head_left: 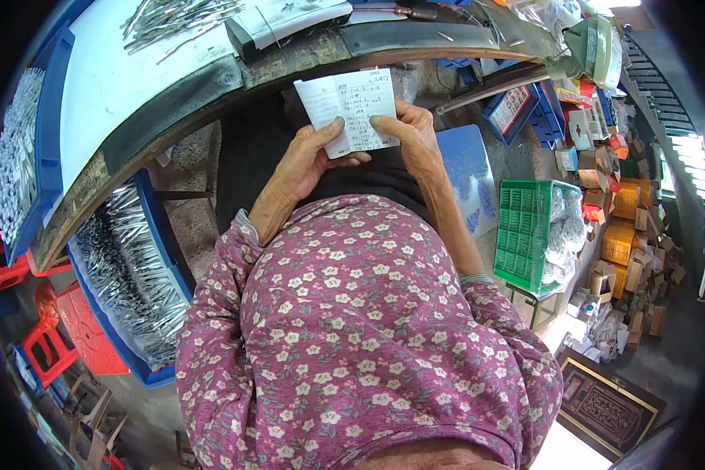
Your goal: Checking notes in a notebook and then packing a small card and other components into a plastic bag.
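Between my hands is a small white notebook (338, 106), held up over my lap and covered in handwritten lines. My left hand (313, 157) grips its lower left part, thumb pressed on the page and fingers curled behind. On its right edge, my right hand (415, 137) pinches the paper with the thumb in front; those fingers are mostly hidden behind it. The notebook is in front of the near edge of a workbench (290, 63), apart from the tools lying there.
Thin metal pieces (172, 19) are heaped on the bench beside a screwdriver (395, 11). Blue trays of metal parts (133, 274) stand at my left, near red stools (86, 329). On my right are a blue board (466, 176), a green crate (521, 235) and cardboard boxes (603, 278).
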`<state>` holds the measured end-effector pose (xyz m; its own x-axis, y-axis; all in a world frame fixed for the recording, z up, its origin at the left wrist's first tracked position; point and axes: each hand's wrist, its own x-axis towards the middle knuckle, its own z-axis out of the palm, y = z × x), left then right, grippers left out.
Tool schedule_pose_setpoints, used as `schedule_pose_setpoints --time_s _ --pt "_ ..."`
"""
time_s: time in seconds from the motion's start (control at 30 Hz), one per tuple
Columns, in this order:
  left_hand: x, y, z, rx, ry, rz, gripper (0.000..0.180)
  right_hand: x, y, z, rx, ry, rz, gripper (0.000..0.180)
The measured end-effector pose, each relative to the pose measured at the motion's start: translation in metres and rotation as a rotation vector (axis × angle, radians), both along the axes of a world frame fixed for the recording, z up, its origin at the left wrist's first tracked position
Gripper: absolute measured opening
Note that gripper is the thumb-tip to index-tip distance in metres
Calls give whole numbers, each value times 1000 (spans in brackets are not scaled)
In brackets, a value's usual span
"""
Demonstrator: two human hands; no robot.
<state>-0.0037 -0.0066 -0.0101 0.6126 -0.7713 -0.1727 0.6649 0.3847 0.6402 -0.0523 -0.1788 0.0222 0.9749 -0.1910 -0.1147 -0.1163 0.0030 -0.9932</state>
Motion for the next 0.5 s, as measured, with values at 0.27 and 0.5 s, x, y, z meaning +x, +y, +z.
schedule_pose_setpoints --time_s 0.27,0.5 --pt "1 0 0 14 -3 5 42 2 1 -3 20 -7 -16 27" --pt "0 -1 0 18 -4 3 41 0 1 0 41 -10 -23 27"
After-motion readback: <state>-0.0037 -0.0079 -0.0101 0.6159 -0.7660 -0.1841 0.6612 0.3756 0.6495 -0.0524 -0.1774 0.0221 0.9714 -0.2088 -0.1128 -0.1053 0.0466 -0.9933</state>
